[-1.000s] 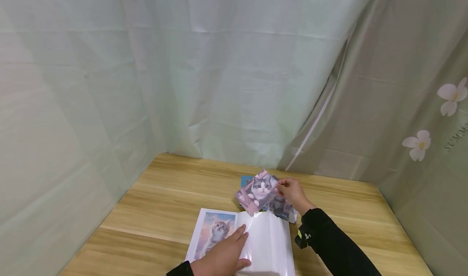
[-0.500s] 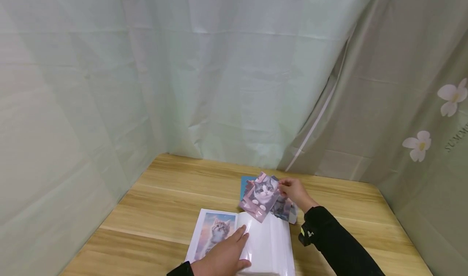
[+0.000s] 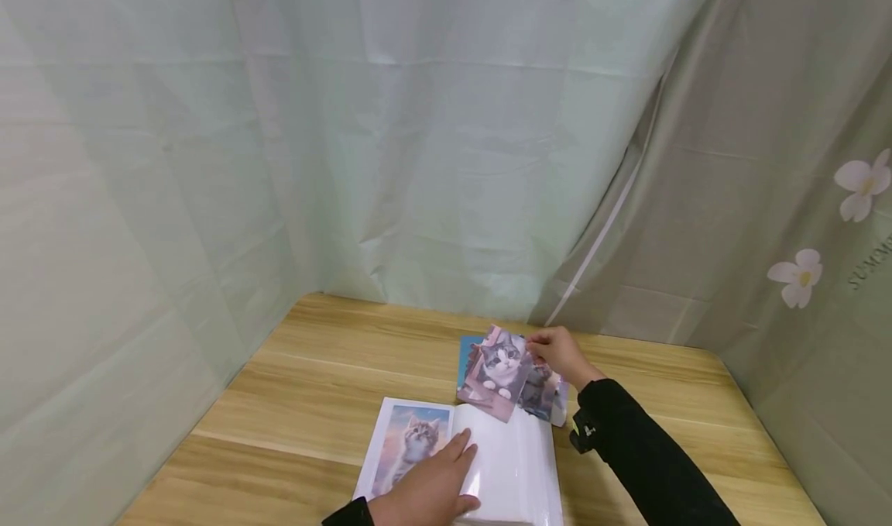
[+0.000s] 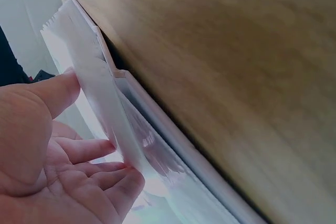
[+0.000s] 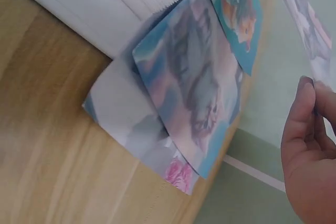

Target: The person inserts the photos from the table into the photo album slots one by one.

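Note:
An open photo album [image 3: 495, 464] lies at the table's front, a kitten picture [image 3: 418, 437] in its left page and a blank white page on the right. My left hand [image 3: 428, 487] rests on the album near the fold, fingers fairly straight, touching the pages [image 4: 100, 77] in the left wrist view. Between thumb and fingertips, my right hand [image 3: 560, 353] pinches the edge of a grey-and-white cat photo [image 3: 500, 367], raised above the album's far edge. Under it are more cat photos [image 5: 189, 82], fanned out and overlapping beside the album; the held photo partly hides them in the head view.
The album and photos lie on a wooden table [image 3: 334, 363]. Pale curtains [image 3: 446, 162] hang behind and at the left; a greyish curtain with white flowers [image 3: 797, 278] hangs at the right. The table's back edge runs just beyond the photos.
The held cat photo has turned more upright and shifted slightly to the right, its lower corner now over the album's top edge. My left hand has hardly moved.

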Demonstrator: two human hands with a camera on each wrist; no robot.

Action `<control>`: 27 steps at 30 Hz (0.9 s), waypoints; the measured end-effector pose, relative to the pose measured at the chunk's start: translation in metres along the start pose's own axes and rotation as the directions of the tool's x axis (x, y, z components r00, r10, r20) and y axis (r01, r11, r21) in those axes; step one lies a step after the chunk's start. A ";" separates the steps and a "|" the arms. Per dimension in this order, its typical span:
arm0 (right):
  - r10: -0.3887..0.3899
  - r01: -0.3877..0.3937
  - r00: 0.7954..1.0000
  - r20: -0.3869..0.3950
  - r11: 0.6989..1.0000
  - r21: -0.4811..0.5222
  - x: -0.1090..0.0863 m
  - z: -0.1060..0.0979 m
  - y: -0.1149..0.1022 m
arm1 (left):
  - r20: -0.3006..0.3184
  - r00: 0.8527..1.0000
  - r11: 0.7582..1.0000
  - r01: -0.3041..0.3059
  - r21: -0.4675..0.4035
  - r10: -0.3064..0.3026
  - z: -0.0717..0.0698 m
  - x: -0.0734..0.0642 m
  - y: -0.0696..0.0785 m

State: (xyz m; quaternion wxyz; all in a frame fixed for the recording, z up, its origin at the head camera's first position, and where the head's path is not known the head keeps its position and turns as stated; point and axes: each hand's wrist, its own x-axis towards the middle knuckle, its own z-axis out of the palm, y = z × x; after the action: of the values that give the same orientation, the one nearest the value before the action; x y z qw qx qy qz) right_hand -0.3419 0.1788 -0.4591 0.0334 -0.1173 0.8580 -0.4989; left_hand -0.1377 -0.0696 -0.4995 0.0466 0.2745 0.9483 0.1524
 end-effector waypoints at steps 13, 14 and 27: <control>-0.051 0.067 0.989 0.135 0.991 -0.118 0.008 -0.007 -0.019 | 0.000 1.000 1.000 -0.001 0.024 0.001 0.001 0.001 0.000; -0.051 0.069 0.988 0.145 0.991 -0.118 0.009 -0.007 -0.021 | 0.000 1.000 1.000 -0.003 0.026 0.003 0.000 0.001 0.000; -0.036 0.070 0.978 0.205 0.985 -0.160 0.016 -0.005 -0.031 | -0.007 1.000 0.998 -0.019 0.059 0.020 0.002 0.001 0.001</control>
State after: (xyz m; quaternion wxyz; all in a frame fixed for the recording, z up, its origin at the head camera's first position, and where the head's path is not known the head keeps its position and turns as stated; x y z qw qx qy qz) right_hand -0.3531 0.1643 -0.4293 0.0970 -0.1925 0.8855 -0.4117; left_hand -0.1380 -0.0679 -0.5009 0.0335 0.2844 0.9498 0.1259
